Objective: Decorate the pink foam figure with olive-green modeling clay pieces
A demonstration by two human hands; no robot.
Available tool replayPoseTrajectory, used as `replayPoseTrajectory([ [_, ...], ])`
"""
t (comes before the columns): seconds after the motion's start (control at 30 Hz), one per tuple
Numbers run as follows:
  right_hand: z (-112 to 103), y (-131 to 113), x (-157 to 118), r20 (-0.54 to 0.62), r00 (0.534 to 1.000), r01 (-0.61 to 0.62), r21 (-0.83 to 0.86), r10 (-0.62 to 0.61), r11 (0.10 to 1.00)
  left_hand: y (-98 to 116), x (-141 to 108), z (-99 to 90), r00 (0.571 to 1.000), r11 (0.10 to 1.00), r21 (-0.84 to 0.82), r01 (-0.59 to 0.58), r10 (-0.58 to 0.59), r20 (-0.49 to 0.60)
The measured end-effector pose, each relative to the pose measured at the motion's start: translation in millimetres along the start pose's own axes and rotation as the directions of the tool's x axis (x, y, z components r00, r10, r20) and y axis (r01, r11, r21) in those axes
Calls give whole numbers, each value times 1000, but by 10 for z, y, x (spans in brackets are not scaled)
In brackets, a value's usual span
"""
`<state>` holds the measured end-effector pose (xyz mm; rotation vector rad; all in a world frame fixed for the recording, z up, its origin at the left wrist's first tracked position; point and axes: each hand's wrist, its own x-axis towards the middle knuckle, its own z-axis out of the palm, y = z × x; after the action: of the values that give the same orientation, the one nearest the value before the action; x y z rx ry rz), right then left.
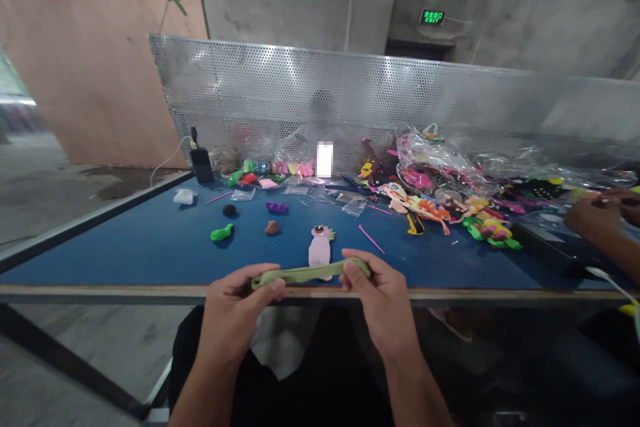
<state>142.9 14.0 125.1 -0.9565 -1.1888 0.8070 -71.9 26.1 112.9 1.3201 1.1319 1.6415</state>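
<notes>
A long strip of olive-green modelling clay [310, 273] is stretched level between my two hands, above the table's front edge. My left hand [239, 303] pinches its left end between thumb and fingers. At the other end, my right hand [381, 297] grips the clay with the thumb on top. Just behind the strip lies a flat pale-pink clay figure [320, 250] with a dark eye and a yellowish-green frill; the strip hides its lower part. Left of it are a brown clay lump [272, 227], a bright green clay piece [221, 233] and a black clay ball [229, 210].
A purple piece [277, 207], a pink stick [371, 239] and a white lump [185, 197] lie on the blue table [150, 247]. Colourful clay figures and plastic bags [440, 160] crowd the back right. Another person's hands [595, 217] work at far right, near a black box [550, 247].
</notes>
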Motion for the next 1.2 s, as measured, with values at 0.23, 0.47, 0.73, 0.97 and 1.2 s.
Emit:
replayPoseTrajectory([
  [0.23, 165, -67, -144, 124, 976, 185, -47, -178, 982, 124, -125, 152, 922, 931, 50, -363, 350, 167],
  [0.47, 251, -112, -213, 273, 960, 74, -19, -66, 997, 132, -120, 241, 911, 908, 223, -356, 283, 300],
  [0.73, 211, -125, -157, 249, 968, -4, -20, 9, 1000, 169, -126, 127, 857, 979, -38, -199, 192, 479],
  [0.97, 328, -70, -237, 269, 941, 266, -219, -204, 939, 70, -172, 290, 875, 953, -160, 257, -159, 458],
  [1.2, 272, -13, -164, 352, 859, 468, -243, -373, 850, 42, -122, 262, 873, 874, -292, 388, -248, 420],
])
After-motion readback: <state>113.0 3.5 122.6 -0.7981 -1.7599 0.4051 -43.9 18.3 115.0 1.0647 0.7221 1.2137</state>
